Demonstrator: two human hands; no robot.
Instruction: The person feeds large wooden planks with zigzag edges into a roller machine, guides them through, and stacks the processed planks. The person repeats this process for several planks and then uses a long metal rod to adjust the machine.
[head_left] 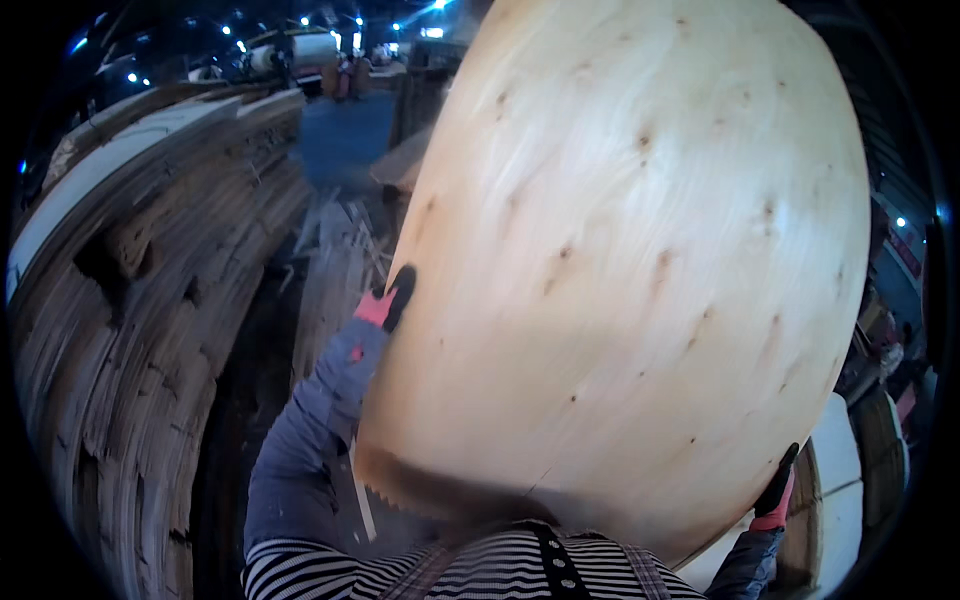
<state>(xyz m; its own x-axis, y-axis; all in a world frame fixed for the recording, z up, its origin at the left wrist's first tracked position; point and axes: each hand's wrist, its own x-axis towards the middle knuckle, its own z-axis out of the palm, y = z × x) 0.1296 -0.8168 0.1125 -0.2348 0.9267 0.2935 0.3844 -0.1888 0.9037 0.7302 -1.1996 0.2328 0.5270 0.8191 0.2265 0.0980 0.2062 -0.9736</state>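
Observation:
A large pale sheet of wood veneer (pixel 620 270), dotted with brown knots, stands tilted up in front of me and fills the middle of the head view. Its lower edge lies close to my chest. My left hand (pixel 388 300), in a pink and black glove, grips the left edge with the thumb over the near face. Lower down on the right edge is my right hand (pixel 776 490), gloved the same way and closed on the sheet. The fingers of both hands are mostly hidden behind the veneer.
A tall stack of rough veneer sheets (pixel 150 330) rises on the left. Wood scraps (pixel 345 235) litter the floor beyond my left arm. More stacked pale sheets (pixel 838 470) stand at the lower right. Far back are a blue floor area (pixel 345 140) and bright lamps.

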